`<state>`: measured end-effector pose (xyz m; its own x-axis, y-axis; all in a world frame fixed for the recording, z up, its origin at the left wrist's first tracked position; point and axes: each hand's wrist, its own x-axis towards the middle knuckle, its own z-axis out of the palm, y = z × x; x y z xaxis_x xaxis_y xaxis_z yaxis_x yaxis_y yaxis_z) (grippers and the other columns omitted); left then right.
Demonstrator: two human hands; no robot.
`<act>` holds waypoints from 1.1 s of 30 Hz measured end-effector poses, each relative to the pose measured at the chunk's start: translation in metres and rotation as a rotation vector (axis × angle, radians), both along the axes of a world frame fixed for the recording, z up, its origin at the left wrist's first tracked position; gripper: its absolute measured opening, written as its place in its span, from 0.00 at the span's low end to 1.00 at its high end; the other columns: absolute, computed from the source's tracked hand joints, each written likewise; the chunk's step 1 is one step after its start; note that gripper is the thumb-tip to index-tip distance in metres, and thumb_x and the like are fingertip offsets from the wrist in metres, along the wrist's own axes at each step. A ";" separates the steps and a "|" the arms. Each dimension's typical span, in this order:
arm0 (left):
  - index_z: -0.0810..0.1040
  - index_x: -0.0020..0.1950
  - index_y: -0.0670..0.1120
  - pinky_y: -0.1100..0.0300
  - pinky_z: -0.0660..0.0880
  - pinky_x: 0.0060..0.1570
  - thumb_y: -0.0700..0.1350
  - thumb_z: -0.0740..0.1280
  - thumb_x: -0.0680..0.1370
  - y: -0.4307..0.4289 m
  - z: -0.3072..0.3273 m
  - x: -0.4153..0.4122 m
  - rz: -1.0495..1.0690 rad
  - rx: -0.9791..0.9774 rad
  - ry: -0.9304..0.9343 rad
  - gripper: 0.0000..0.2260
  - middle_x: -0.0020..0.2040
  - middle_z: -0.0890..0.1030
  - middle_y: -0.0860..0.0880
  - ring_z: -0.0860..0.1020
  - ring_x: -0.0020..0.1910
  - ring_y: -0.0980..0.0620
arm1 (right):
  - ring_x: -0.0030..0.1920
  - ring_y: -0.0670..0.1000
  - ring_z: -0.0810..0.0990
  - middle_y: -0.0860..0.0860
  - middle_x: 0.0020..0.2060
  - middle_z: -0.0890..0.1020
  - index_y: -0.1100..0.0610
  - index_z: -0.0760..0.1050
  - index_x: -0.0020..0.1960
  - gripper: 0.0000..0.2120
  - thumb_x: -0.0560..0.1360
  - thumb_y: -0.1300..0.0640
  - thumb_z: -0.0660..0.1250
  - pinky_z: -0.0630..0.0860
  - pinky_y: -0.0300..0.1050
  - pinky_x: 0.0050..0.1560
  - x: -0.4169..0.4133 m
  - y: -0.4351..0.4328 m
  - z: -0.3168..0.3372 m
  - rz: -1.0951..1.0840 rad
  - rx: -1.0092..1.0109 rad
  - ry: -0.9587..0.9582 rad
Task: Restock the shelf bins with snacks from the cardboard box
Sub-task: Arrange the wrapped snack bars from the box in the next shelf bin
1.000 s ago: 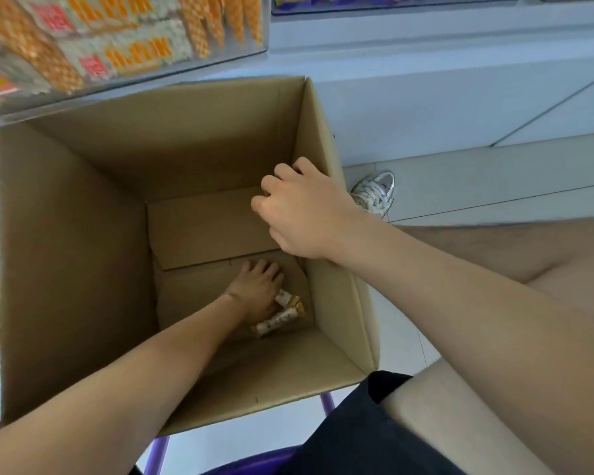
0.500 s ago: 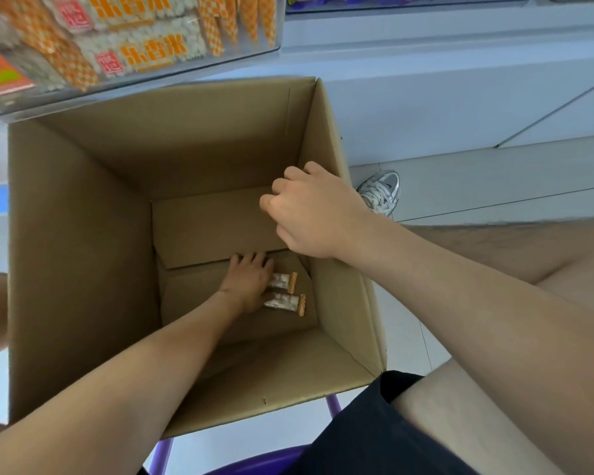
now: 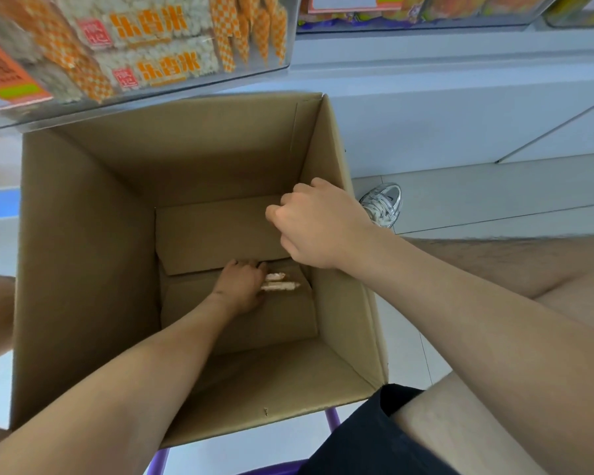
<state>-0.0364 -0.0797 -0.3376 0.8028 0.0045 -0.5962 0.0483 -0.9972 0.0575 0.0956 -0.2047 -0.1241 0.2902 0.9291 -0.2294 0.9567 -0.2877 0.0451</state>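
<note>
Now the two snack bars (image 3: pixel 279 282), on the cardboard box (image 3: pixel 83 269) floor at mid-frame, lie closer together than a half-second ago, their left ends under the left hand (image 3: pixel 242 286) with fingers pressed together (grasp not discernible), the right hand (image 3: pixel 318 228) curled over the box's right wall: final pick-up probably beginning.

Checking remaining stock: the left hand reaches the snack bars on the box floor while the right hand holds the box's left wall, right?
No: the head view shows the right hand holding the cardboard box by its right wall; the left hand does reach the snack bars on its floor.
</note>
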 end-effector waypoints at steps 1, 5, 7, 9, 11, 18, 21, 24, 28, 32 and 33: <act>0.72 0.71 0.49 0.50 0.69 0.64 0.55 0.69 0.79 0.003 0.005 0.003 0.054 -0.014 -0.003 0.23 0.65 0.80 0.46 0.78 0.64 0.43 | 0.45 0.57 0.79 0.52 0.41 0.81 0.54 0.75 0.48 0.03 0.79 0.56 0.63 0.64 0.50 0.45 0.001 0.001 0.001 0.001 -0.013 0.002; 0.75 0.70 0.52 0.47 0.70 0.67 0.52 0.71 0.78 0.018 0.047 0.019 0.341 -0.226 -0.004 0.20 0.61 0.83 0.48 0.80 0.62 0.44 | 0.45 0.57 0.80 0.51 0.40 0.79 0.54 0.76 0.52 0.05 0.79 0.56 0.63 0.65 0.49 0.43 0.004 0.005 0.000 0.004 -0.023 0.006; 0.79 0.63 0.51 0.52 0.78 0.56 0.49 0.76 0.75 0.029 0.077 0.027 0.449 -0.433 0.032 0.17 0.55 0.84 0.48 0.82 0.55 0.46 | 0.48 0.57 0.80 0.51 0.45 0.80 0.52 0.75 0.58 0.10 0.77 0.55 0.65 0.70 0.51 0.44 0.006 0.008 0.000 -0.017 -0.007 0.045; 0.80 0.52 0.51 0.57 0.77 0.41 0.47 0.77 0.72 0.040 0.112 0.033 0.464 -0.579 0.063 0.11 0.46 0.84 0.50 0.82 0.45 0.49 | 0.50 0.54 0.79 0.49 0.51 0.79 0.49 0.71 0.64 0.19 0.74 0.51 0.69 0.76 0.53 0.49 0.006 0.009 0.004 -0.044 0.003 0.159; 0.80 0.49 0.51 0.58 0.76 0.40 0.47 0.78 0.72 0.049 0.154 0.038 0.449 -0.666 0.086 0.10 0.44 0.84 0.50 0.81 0.41 0.52 | 0.50 0.52 0.78 0.47 0.52 0.76 0.46 0.67 0.64 0.26 0.71 0.49 0.74 0.77 0.53 0.51 0.005 0.010 0.012 -0.062 0.017 0.301; 0.79 0.63 0.53 0.52 0.83 0.55 0.43 0.81 0.71 0.080 0.287 0.018 0.452 -0.843 0.221 0.23 0.56 0.84 0.48 0.83 0.56 0.49 | 0.46 0.43 0.79 0.41 0.47 0.81 0.44 0.71 0.57 0.21 0.71 0.50 0.79 0.76 0.47 0.44 0.000 0.013 0.054 -0.140 0.192 0.612; 0.77 0.65 0.52 0.52 0.84 0.53 0.36 0.80 0.71 0.091 0.328 0.006 0.526 -0.850 0.082 0.26 0.58 0.83 0.47 0.84 0.56 0.49 | 0.48 0.43 0.79 0.42 0.50 0.80 0.46 0.75 0.61 0.18 0.75 0.47 0.76 0.74 0.44 0.47 0.000 0.014 0.077 -0.209 0.270 0.655; 0.77 0.64 0.49 0.55 0.84 0.48 0.36 0.79 0.73 0.096 0.356 -0.008 0.643 -0.832 -0.080 0.22 0.55 0.85 0.46 0.86 0.52 0.48 | 0.54 0.48 0.77 0.48 0.51 0.79 0.52 0.80 0.63 0.14 0.82 0.46 0.68 0.71 0.45 0.55 0.003 0.016 0.094 -0.305 0.366 0.683; 0.82 0.60 0.50 0.61 0.81 0.42 0.40 0.72 0.80 0.095 0.377 -0.018 0.713 -0.780 -0.319 0.10 0.46 0.85 0.45 0.84 0.40 0.54 | 0.46 0.50 0.86 0.55 0.44 0.87 0.60 0.81 0.58 0.09 0.86 0.59 0.63 0.79 0.43 0.47 0.000 0.021 0.111 -0.559 0.657 1.234; 0.80 0.65 0.52 0.57 0.83 0.45 0.43 0.72 0.79 0.094 0.386 -0.011 0.790 -0.785 -0.485 0.14 0.42 0.85 0.47 0.83 0.37 0.54 | 0.48 0.52 0.88 0.58 0.50 0.87 0.62 0.77 0.63 0.10 0.87 0.61 0.59 0.83 0.47 0.47 -0.003 0.027 0.115 -0.560 0.746 1.340; 0.78 0.68 0.53 0.57 0.83 0.45 0.43 0.73 0.79 0.095 0.388 -0.009 0.803 -0.795 -0.508 0.17 0.44 0.85 0.47 0.83 0.38 0.54 | 0.51 0.53 0.88 0.57 0.52 0.87 0.60 0.78 0.64 0.11 0.87 0.60 0.59 0.83 0.50 0.52 -0.002 0.029 0.115 -0.554 0.757 1.299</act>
